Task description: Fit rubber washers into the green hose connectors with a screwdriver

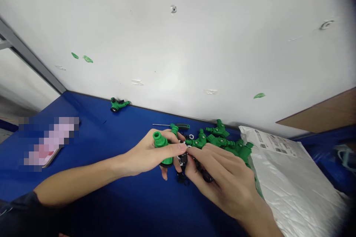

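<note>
Two hands meet over the blue table (pixel 116 200), green fitting in the left!
Here's the left hand (pixel 151 153), thumb and fingers wrapped around the green fitting (pixel 160 140), its round open end tipped up, right in the middle of the near scene; the right hand (pixel 226 176) comes in from the right, fingertips drawn close by the left thumb at a small black part (pixel 184 157), though whether they pinch it I cannot tell. Just beyond, a screwdriver (pixel 182 126) lies pointing left, and to the right the green pieces (pixel 200 140) crowd up beside a silvery-white bag (pixel 294 177). Far left, a lone green-and-black piece (pixel 119 105) sits by the white wall (pixel 172 48), well apart from the hands.
</note>
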`<action>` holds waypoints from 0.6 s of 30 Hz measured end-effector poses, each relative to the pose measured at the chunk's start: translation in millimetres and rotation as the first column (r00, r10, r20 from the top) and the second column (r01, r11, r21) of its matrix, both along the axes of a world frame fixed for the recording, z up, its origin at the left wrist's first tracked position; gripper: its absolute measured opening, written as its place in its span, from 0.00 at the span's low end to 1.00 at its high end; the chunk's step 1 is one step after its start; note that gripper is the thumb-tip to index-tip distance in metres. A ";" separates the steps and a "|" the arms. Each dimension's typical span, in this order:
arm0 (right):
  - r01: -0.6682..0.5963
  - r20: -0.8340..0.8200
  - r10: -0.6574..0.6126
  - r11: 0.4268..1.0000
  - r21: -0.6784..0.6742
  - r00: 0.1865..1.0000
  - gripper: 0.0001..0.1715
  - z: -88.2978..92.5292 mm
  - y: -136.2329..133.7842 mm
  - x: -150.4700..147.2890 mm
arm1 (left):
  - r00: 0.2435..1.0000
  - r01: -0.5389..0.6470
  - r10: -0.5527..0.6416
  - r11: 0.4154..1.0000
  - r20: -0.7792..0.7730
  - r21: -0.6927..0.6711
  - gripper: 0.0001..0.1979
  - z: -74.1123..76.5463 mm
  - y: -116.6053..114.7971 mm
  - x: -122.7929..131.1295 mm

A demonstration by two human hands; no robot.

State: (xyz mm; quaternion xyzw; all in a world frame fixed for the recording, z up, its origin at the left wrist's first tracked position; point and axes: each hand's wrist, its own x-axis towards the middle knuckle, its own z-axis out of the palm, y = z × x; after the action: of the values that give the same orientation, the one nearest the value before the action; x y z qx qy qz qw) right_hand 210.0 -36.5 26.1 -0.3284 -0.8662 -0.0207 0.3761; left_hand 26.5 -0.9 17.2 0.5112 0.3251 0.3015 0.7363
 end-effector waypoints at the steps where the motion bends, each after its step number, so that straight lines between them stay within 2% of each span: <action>1: -0.006 -0.006 0.006 1.000 0.001 1.000 0.08 -0.2 0.5 0.3 | 1.000 -0.001 0.002 0.999 0.019 -0.040 0.20 -0.3 0.1 0.6; 6: -0.025 -0.025 0.024 0.999 -0.031 0.999 0.09 -3.4 1.7 5.2 | 0.999 -0.014 0.016 0.998 0.028 -0.066 0.18 -0.6 -0.4 1.0; 12: -0.061 -0.017 0.060 0.997 -0.038 0.998 0.12 -5.3 1.0 7.5 | 0.997 0.016 -0.004 0.986 0.074 -0.165 0.18 -3.3 0.0 0.9; 15: -0.028 -0.052 0.021 0.990 -0.139 0.998 0.09 -3.4 0.2 6.4 | 1.000 0.003 -0.001 0.997 0.028 -0.078 0.18 -3.2 -1.0 0.6; 18: -0.010 -0.058 -0.008 0.953 -0.304 0.998 0.08 -0.7 0.0 5.7 | 1.000 -0.015 0.015 0.998 -0.008 0.065 0.17 0.1 -2.5 -0.2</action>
State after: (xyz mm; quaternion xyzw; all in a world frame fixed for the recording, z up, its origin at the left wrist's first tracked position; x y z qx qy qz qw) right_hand 215.7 -36.5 25.4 -0.3823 -0.8478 0.1227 0.3464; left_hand 26.3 -3.5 17.3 0.5335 0.3220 0.3152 0.7158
